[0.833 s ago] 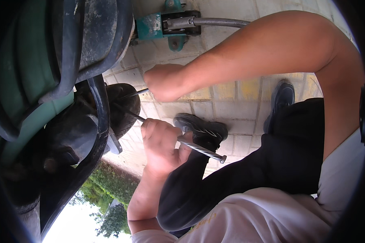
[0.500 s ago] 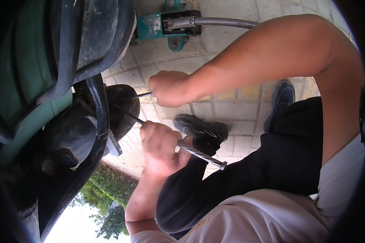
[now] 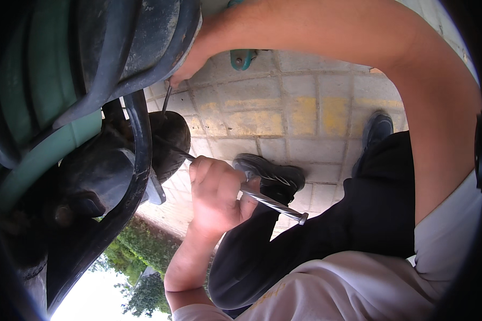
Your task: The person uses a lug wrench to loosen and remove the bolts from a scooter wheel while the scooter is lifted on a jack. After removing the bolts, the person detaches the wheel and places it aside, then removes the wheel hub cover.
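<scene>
My left hand is wrapped around a metal pry bar with a twisted shaft and a flat round end. The bar's far tip meets the small black tyre, where its exact seat is too dark to make out. Above the tyre, my right hand grips the upper end of a thin metal rod. That rod's lower end touches the tyre's upper edge. Dark bars of the vehicle hide part of my right hand and its fingers.
Curved black frame tubes and a green body panel crowd the left side. Behind my right forearm a green metal fitting rests on the paving. My shoe stands near the tyre.
My right hand has moved up and left, swinging the thin rod from nearly level to steep. The left hand and pry bar have barely shifted.
</scene>
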Motion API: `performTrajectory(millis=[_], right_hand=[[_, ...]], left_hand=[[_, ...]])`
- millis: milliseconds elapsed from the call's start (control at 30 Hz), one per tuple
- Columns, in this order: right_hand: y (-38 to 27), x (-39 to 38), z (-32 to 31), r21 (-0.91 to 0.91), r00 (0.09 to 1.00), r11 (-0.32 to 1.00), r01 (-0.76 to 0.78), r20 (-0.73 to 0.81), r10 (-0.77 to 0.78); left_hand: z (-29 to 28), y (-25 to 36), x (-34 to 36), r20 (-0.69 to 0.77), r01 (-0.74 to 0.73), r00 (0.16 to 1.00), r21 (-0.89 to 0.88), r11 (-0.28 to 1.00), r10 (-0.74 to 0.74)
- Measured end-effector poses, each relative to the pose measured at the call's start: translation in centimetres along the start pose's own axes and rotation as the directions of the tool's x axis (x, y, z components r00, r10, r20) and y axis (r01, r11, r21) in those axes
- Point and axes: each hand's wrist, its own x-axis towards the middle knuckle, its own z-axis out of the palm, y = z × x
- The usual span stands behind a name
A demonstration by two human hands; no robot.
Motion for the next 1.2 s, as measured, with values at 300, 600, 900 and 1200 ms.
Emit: performTrajectory(millis=[300,600,900,1200], right_hand=[[2.0,3.8,-0.5,-0.197,0.979,0.963,0.183,-0.051,-0.197],[-8.2,-8.5,1.4,0.322,0.821,0.758,-0.568,0.279,0.497],[-6.5,-4.9,0.9,0.139,0.918,0.918,-0.372,0.204,0.341],[-8.0,-3.6,2.9,0.217,0.857,0.833,-0.509,0.212,0.469]], left_hand=[[-0.2,-0.1,-0.3,0.004,0.022,1.0,0.006,1.0,-0.022],[0.2,-0.1,-0.5,-0.039,-0.043,0.998,0.059,0.997,0.046],[0.3,0.1,-1.3,-0.029,-0.024,0.999,0.072,0.997,0.026],[0.0,-0.4,-1.4,-0.048,-0.058,0.997,0.042,0.997,0.06]])
